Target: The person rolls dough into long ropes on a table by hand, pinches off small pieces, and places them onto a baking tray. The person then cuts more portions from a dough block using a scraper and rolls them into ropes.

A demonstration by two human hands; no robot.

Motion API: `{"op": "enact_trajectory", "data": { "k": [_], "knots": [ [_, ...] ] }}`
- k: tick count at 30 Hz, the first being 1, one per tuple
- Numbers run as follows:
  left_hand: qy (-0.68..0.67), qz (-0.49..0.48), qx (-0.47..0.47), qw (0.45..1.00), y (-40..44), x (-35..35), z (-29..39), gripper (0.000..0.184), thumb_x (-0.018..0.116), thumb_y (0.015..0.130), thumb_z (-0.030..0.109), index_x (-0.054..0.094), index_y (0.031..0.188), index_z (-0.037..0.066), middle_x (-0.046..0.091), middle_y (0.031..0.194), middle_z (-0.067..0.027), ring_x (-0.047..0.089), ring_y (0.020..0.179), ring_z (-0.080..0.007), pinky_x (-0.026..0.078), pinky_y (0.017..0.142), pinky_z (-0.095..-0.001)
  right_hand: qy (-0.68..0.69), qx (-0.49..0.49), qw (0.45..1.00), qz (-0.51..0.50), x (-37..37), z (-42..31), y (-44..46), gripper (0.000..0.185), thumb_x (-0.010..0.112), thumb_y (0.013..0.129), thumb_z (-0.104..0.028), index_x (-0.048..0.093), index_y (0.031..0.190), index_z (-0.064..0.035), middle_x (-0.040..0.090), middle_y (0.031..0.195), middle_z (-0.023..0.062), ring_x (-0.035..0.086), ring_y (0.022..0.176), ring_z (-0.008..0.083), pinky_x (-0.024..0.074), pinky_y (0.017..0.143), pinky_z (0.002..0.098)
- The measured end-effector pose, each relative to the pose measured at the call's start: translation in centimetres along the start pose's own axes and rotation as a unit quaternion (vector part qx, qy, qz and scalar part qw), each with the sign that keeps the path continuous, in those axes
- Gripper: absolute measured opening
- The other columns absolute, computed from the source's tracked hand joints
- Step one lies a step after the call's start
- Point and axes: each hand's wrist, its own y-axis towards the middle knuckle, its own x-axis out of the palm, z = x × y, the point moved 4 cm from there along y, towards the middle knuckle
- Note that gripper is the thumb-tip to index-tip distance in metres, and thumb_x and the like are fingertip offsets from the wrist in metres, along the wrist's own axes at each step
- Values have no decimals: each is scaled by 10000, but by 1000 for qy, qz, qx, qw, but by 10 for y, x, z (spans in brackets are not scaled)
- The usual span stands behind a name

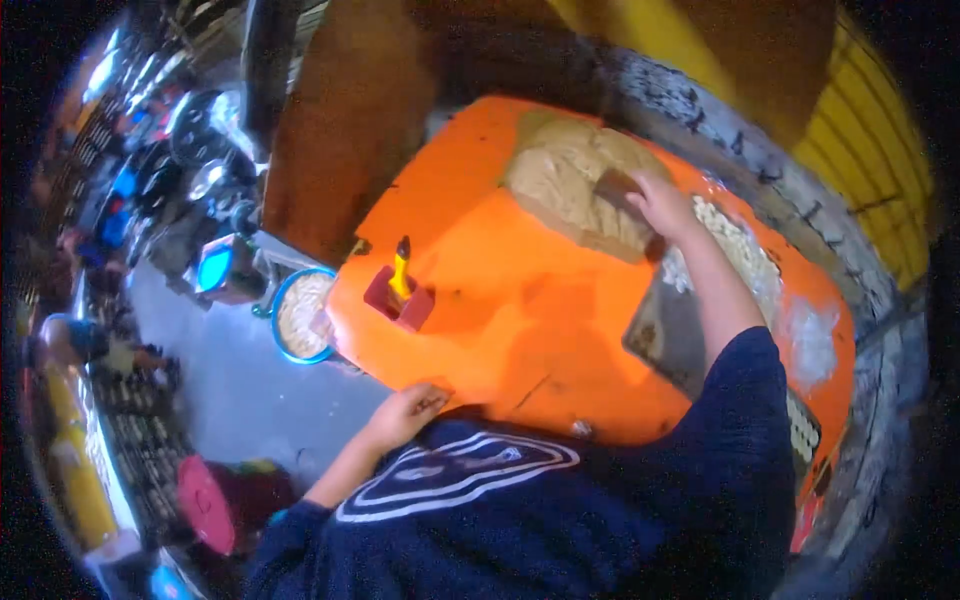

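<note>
A large mound of light brown dough lies at the far end of the orange table. At its right side, my right hand is closed on a dark, flat scraper, which touches the dough. My left hand is at the table's near edge with its fingers curled in; whether they hold anything is hidden. Under my right forearm is a dark tray. Small pale pieces are heaped along the right side, beside the dough.
Left on the table, a red box holds a yellow-handled brush. Off the left edge is a blue-rimmed tub of pale pieces. A clear plastic bag lies at the right. A red container stands low on the left.
</note>
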Motion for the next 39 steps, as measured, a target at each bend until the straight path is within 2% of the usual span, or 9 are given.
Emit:
{"op": "enact_trajectory", "data": {
  "k": [12, 16, 21, 27, 30, 32, 34, 37, 39],
  "knots": [
    [-111, 101, -157, 976, -23, -9, -18, 192, 508, 799, 13, 589, 973, 25, 613, 907, -49, 566, 790, -165, 442, 720, -246, -35, -4, 991, -128, 62, 6, 8, 306, 446, 867, -301, 489, 1069, -76, 609, 801, 199, 564, 698, 390, 441, 613, 451],
    [-79, 21, 25, 996, 5, 10, -13, 203, 525, 816, 104, 566, 1006, 47, 588, 973, -59, 552, 855, -202, 443, 757, -293, -12, -22, 994, -110, 51, -15, 1, 283, 405, 890, -288, 509, 994, -46, 589, 814, 195, 560, 704, 382, 452, 627, 442],
    [11, -32, 81, 996, 38, 32, -29, 237, 409, 881, 247, 537, 960, 64, 570, 903, -34, 518, 784, -187, 425, 730, -317, 76, -53, 994, -53, 57, -22, -19, 234, 412, 876, -226, 509, 863, -14, 545, 808, 190, 529, 713, 371, 435, 657, 445],
    [-22, 12, 62, 998, 44, 18, -48, 203, 440, 874, 244, 535, 955, 83, 564, 852, -47, 506, 736, -202, 420, 688, -337, -112, 14, 991, -67, 78, -19, -34, 220, 428, 865, -202, 520, 928, -12, 536, 901, 194, 533, 757, 358, 440, 700, 439],
    [144, 71, 37, 986, 52, 24, -72, 203, 476, 835, 230, 540, 973, 96, 576, 893, -97, 534, 772, -261, 429, 697, -373, -55, 1, 998, -29, 63, -46, -41, 303, 381, 890, -209, 509, 1089, -20, 537, 993, 210, 524, 862, 369, 416, 784, 432],
    [151, 243, 264, 921, 33, 10, -35, 266, 506, 781, 202, 532, 1017, 82, 562, 917, -117, 533, 780, -276, 430, 709, -388, -3, 32, 996, -83, 54, -48, -38, 313, 366, 895, -222, 513, 1079, -17, 547, 970, 215, 536, 829, 365, 423, 748, 442],
    [282, 16, 48, 958, 51, 3, -36, 315, 531, 760, 196, 537, 1055, 85, 546, 990, -122, 522, 857, -285, 419, 745, -366, 108, 29, 981, -158, 50, -49, -23, 305, 387, 885, -181, 494, 1098, 10, 556, 949, 192, 546, 818, 317, 436, 732, 420],
    [307, 214, 259, 890, 50, -1, -10, 327, 563, 752, 198, 554, 1063, 96, 549, 980, -86, 526, 868, -252, 414, 747, -348, 0, 86, 985, -147, 28, -24, -15, 397, 418, 890, -349, 481, 1089, -11, 587, 957, 216, 569, 828, 365, 451, 725, 414],
    [309, 245, 269, 878, 48, 1, -2, 341, 580, 747, 200, 552, 1070, 94, 550, 1010, -71, 529, 905, -239, 408, 777, -336, -17, 112, 990, -80, -13, -31, -9, 369, 451, 877, -352, 507, 1045, -29, 613, 920, 174, 575, 811, 356, 450, 701, 410]
  ]
}}
